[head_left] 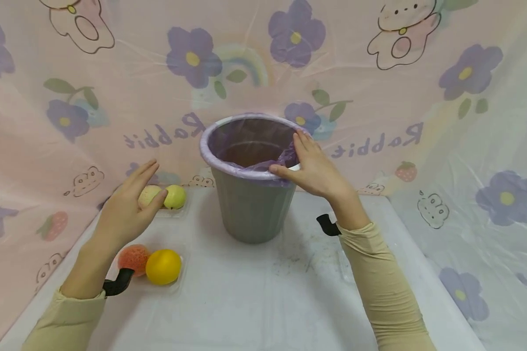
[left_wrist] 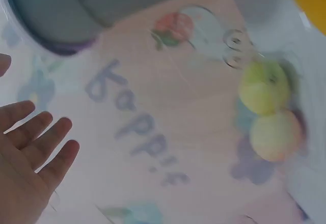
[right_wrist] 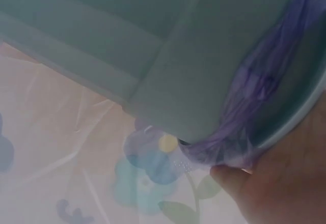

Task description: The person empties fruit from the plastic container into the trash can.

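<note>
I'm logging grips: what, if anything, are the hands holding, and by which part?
The left hand holds nothing. The right hand touches the rim of the bin, over the purple bag; whether it grips cannot be told.

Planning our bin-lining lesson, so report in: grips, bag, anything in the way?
Left grip raised, off the bin. Right grip resting on the rim. Bag over the rim, bunched near right grip. Nothing seen between left grip and bin.

The bin (head_left: 255, 212) is grey-green, its bag (head_left: 263, 166) sheer purple. The pink sheet (head_left: 254, 100) is printed with purple flowers (head_left: 296, 34), green leaves (head_left: 337, 111), red strawberries (head_left: 406, 171) and purple lettering (head_left: 379, 145). The counter (head_left: 228, 302) is white, the sleeves (head_left: 386, 282) beige; the fruits (head_left: 163, 266) are yellow, mottled red and yellow-green.
</note>
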`<state>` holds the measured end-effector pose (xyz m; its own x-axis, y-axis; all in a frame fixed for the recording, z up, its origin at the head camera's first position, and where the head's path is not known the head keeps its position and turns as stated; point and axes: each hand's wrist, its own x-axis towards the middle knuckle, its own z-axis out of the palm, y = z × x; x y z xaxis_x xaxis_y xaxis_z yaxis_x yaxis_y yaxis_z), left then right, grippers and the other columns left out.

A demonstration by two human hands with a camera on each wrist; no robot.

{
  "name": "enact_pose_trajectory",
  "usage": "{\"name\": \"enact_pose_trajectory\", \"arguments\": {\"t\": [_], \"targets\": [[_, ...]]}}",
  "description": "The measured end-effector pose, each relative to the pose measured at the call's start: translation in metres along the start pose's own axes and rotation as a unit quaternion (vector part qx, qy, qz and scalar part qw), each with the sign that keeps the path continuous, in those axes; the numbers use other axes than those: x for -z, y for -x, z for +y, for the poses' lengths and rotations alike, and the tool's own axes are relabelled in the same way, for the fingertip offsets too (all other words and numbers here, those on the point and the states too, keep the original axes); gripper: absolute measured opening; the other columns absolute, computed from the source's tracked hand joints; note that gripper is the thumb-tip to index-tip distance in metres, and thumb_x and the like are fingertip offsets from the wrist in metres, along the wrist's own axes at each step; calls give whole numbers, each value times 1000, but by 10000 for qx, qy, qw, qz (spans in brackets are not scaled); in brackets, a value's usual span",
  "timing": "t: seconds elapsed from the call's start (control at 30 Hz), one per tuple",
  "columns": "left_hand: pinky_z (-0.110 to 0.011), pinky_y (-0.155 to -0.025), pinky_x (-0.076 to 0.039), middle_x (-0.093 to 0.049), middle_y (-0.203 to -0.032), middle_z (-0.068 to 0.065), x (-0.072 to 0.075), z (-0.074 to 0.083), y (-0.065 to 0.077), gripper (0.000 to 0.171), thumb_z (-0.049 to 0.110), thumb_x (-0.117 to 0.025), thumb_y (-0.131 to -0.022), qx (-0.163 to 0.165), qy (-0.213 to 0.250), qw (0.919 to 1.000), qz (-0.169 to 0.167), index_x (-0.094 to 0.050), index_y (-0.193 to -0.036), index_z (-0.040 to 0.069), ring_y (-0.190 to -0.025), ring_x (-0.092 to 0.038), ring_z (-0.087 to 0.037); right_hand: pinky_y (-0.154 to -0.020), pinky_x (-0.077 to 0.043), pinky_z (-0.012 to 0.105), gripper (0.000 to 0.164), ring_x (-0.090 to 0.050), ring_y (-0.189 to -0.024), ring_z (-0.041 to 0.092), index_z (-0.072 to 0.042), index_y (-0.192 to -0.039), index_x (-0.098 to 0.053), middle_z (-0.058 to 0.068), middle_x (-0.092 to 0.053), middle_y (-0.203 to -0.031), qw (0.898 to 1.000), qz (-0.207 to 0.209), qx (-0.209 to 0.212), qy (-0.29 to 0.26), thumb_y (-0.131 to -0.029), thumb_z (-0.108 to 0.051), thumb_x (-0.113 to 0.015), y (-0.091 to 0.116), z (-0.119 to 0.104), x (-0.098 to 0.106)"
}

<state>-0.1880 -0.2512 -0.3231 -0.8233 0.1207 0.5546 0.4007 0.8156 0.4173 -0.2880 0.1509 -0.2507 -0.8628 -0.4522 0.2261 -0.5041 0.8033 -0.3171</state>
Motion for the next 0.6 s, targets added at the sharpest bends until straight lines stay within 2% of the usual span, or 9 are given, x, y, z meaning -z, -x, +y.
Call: {"name": "enact_pose_trajectory", "arguments": {"t": [0.03,0.07,0.1,0.13,0.2,0.3,0.43,0.5,0.6], "targets": [[-71,-94,-49,-39,-165,-10,0,-6,4,62,30,-61,-105,80,94,9999,20,-39,-162,18,-126,-58,-50,-130,-2,47,122,5,-161,27,2,-164,-4,13,3,-174,10000,12,0,-7,-90,-84,-48,0,1,-1],[-69,-96,-48,-41,-164,-11,1,-12,8,61,29,-61,-106,165,169,9997,14,-40,-162,18,-133,-52,-51,-130,-2,47,122,5,-161,27,2,-164,-4,13,3,-174,10000,26,2,-27,-90,-84,-49,0,1,-2],[-60,-102,-48,-43,-162,-13,1,-19,11,60,26,-62,-106,189,259,9995,28,-41,-161,16,-134,-51,-49,-130,-2,46,122,5,-161,27,3,-164,-4,13,3,-174,10000,34,9,-38,-91,-83,-49,0,2,-2],[-48,-103,-50,-45,-160,-15,1,-26,15,58,24,-62,-105,197,306,9993,68,-44,-159,14,-130,-54,-46,-130,-1,46,121,5,-161,28,3,-164,-4,14,3,-174,10000,39,13,-53,-91,-83,-49,-1,2,-3],[-30,-94,-48,-49,-157,-18,3,-38,21,55,21,-62,-105,236,359,9990,88,-47,-157,11,-122,-58,-42,-130,-1,45,120,5,-161,28,3,-164,-4,14,2,-174,10000,57,20,-71,-92,-81,-50,-2,2,-2],[-14,-81,-41,-50,-154,-23,8,-52,29,52,21,-61,-106,487,341,9982,-82,-49,-154,5,-115,-60,-40,-130,0,44,120,5,-161,28,4,-164,-5,15,2,-174,9999,68,36,-80,-92,-81,-51,-3,1,0],[-16,-73,-45,-53,-148,-27,11,-70,42,51,26,-59,-107,991,186,9935,-521,-51,-151,2,-106,-64,-43,-130,0,45,121,5,-161,28,4,-164,-4,15,3,-174,9999,61,41,-70,-92,-82,-49,-2,2,1],[-20,-72,-49,-54,-145,-28,11,-81,49,51,27,-59,-107,1110,117,9912,-710,-52,-150,1,-105,-65,-43,-130,1,45,121,6,-161,28,3,-164,-4,14,3,-174,10000,20,24,-61,-92,-82,-49,-1,2,0],[-37,-76,-58,-55,-144,-29,10,-97,61,49,26,-59,-107,1229,87,9876,-978,-54,-149,1,-106,-65,-46,-130,0,46,121,6,-161,27,2,-164,-4,13,3,-174,10000,-1,41,-70,-91,-83,-49,-1,2,0]]}}
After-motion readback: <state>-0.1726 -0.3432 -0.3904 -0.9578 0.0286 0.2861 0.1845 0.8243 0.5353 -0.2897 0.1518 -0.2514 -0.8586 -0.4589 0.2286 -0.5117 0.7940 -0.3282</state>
